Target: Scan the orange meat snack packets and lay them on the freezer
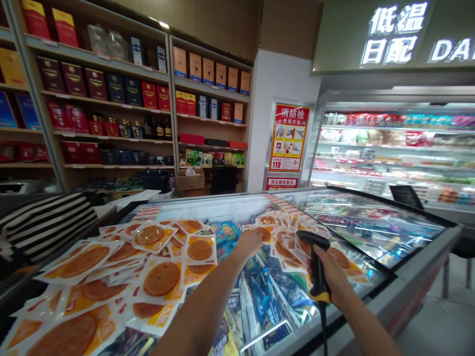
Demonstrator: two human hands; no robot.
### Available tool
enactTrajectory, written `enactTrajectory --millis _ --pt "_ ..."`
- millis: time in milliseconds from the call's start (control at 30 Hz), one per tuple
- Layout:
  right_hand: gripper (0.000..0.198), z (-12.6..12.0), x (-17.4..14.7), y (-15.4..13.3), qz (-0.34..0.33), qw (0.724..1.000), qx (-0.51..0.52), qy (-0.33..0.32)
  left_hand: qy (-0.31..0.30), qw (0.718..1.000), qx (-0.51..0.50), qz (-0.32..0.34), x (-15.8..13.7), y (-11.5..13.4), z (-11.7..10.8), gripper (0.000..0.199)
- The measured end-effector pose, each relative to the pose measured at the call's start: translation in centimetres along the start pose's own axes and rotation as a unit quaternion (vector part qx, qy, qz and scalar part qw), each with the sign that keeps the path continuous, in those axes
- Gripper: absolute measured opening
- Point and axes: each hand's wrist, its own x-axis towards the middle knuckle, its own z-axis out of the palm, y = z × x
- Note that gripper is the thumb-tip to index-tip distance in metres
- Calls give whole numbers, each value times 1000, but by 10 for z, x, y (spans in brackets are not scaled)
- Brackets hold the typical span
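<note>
My left hand reaches over the chest freezer, fingers closed on the edge of a clear-and-orange packet with a flat round brown patty inside. In my right hand is a black and yellow barcode scanner, its head pointing left over the right pile of patty packets. A cable hangs from its handle. A larger heap of the same packets covers the left side of the freezer top.
Blue bags lie inside the chest freezer, below its glass. Shelves of boxed bottles stand behind, with a red notice on the wall. A refrigerated display is at right; striped cloth lies at left.
</note>
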Motion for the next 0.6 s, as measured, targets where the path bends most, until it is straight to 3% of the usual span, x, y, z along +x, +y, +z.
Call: enactTrajectory --millis 167,467,600 --pt "28 4 1 3 -22 999 -5 -24 3 1000 -15 -27 -6 -3 -2 24" --pt "34 27 -21 1 -44 994 -47 -91 81 984 -57 -149 -36 -43 -45 26" --pt "33 43 -36 -3 -46 990 -42 -123 92 978 -94 -164 -47 -47 -47 20"
